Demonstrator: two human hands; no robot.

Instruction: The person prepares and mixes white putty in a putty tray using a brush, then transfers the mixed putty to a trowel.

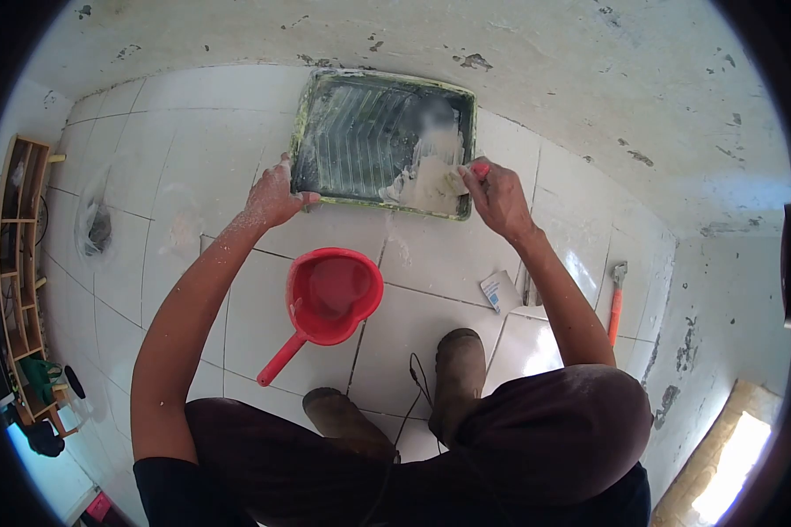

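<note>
A dark paint tray [351,140] with a ribbed slope and yellow-green stained rim lies on the tiled floor. Pale, wet-looking paste [437,162] is heaped in its right part. My left hand [277,195] grips the tray's lower left corner, with powder on the skin. At the right edge, my right hand [498,198] is closed around a tool with a pinkish-red handle [481,169]; its working end is hard to make out against the paste. Below the tray stands a red dipper [332,294], its handle towards the lower left, with what looks like liquid inside.
An orange-handled tool [616,303] lies on the right by the wall. A torn paper piece [501,292] is near my right forearm. A plastic bag [95,227] and a wooden shelf [28,255] are on the left. Boots [459,369] and a dark cable are below.
</note>
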